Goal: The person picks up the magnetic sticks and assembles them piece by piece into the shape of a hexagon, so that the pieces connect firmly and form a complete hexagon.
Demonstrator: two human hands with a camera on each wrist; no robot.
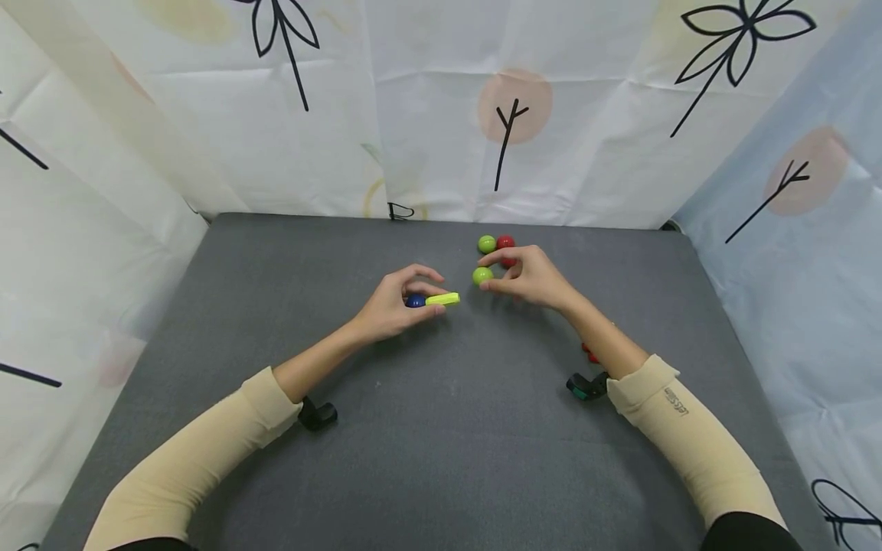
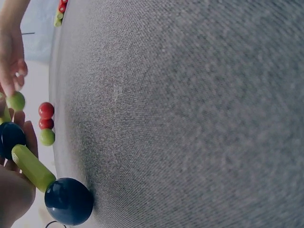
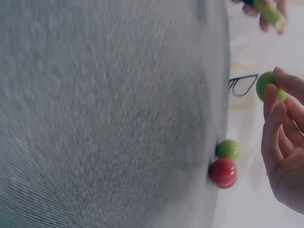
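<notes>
My left hand (image 1: pixel 394 306) grips a piece made of a dark blue ball (image 1: pixel 416 301) and a yellow-green stick (image 1: pixel 443 298) that points right. In the left wrist view a further yellow-green stick (image 2: pixel 33 167) joins the held blue ball (image 2: pixel 12 138) to a large blue ball (image 2: pixel 69 201) at the table surface. Just right of the stick's free end, my right hand (image 1: pixel 534 282) pinches a green ball (image 1: pixel 482 275) between thumb and fingers. The right wrist view also shows this green ball (image 3: pixel 267 87) at the fingertips.
Beyond my right hand lie a green ball (image 1: pixel 487 244) and red balls (image 1: pixel 506 242), close together on the grey table (image 1: pixel 427 428). Small red pieces (image 1: pixel 593 357) show partly beside my right forearm. A patterned white cloth (image 1: pixel 441 138) stands behind the table.
</notes>
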